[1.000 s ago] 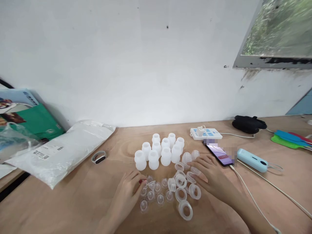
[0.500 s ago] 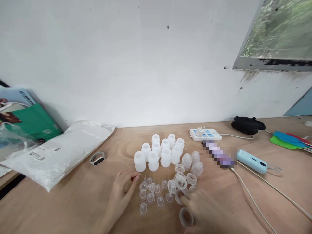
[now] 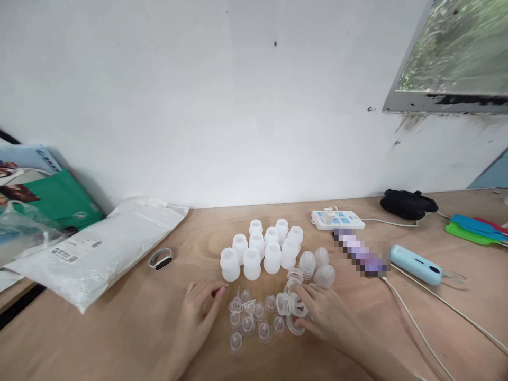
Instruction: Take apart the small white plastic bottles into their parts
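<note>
My left hand [image 3: 201,308] rests on the wooden table with its fingers loosely curled, thumb a little apart from the index, and nothing visible held. Right of it lie several clear bottle nipples [image 3: 264,330], some with a thin stem. My right hand [image 3: 322,313] curves over a cluster of clear screw rings [image 3: 283,304], its fingers and thumb around a ring [image 3: 296,324]; the palm hides part of the cluster. Behind the rings stand 3 translucent domed caps [image 3: 307,263]. Several white rounded bottle bodies [image 3: 252,263] with open necks stand upright in rows behind the nipples.
A white parcel bag [image 3: 107,246] and a grey wristband [image 3: 161,259] lie on the left. On the right are a power strip [image 3: 349,220], a blurred-out phone [image 3: 359,251], a light-blue device [image 3: 416,264], cables, a black case [image 3: 408,204] and coloured spatulas [image 3: 472,230].
My right hand has moved up and away from me, over the ring cluster. The ring that lay apart near the table's front no longer shows there. My left hand has stayed put.
</note>
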{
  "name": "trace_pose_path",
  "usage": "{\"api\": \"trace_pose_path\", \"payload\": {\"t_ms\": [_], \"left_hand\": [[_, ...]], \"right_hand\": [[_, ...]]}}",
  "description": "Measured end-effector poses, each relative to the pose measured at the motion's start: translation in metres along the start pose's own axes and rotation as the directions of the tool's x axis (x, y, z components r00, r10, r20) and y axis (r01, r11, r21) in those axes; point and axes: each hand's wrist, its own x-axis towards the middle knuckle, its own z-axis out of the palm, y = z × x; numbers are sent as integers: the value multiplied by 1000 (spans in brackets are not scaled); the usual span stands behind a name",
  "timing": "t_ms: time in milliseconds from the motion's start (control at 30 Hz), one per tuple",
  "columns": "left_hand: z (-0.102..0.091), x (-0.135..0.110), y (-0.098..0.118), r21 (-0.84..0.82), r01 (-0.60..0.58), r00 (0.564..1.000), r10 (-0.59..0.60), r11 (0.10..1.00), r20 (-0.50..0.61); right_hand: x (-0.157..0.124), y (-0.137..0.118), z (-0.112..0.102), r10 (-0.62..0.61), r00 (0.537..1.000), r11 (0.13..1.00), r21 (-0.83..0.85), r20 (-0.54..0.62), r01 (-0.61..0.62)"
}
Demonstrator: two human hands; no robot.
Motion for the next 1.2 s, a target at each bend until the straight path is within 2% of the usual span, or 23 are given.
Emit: {"api": "trace_pose_path", "payload": {"t_ms": [200,600,700,767,800,833,867,900,1000,1033,1100,1133,1200], "left_hand": [[5,-1,-3,-14,-11,1000,11,1000,23],[9,-2,-5,-12,20,999,-19,1000,46],[9,-1,-4,-19,43,998,-42,999,38],[8,0,-4,-19,71,997,-70,997,35],[8,0,-4,-16,87,996,-86,996,36],[9,0,-5,-10,103,994,-103,995,36],[9,0,-7,-1,120,992,-120,993,36],[9,0,-10,9,137,990,-137,991,38],[12,0,-22,50,180,982,-182,982,48],[14,0,-28,65,189,980,-193,980,53],[18,0,-40,96,196,977,-202,976,63],[20,0,-46,117,194,977,-203,974,68],[24,-1,-57,166,186,976,-202,968,86]], "right_hand": [[4,8,0,-33,999,999,32,-6,33],[7,6,-3,-84,996,995,48,32,83],[9,10,-9,-83,996,986,141,-42,88],[10,20,-11,-44,984,954,284,-174,93],[10,28,-11,17,961,928,362,-276,88],[10,37,-10,102,918,899,430,-384,80],[10,49,-9,225,835,869,492,-503,62],[11,62,-6,325,753,856,517,-572,23],[13,103,8,487,569,830,555,-663,-64],[14,116,14,517,530,823,561,-672,-91],[16,134,29,547,510,815,560,-664,-146],[17,140,35,548,529,817,551,-648,-171],[19,146,46,521,608,832,517,-600,-203]]}}
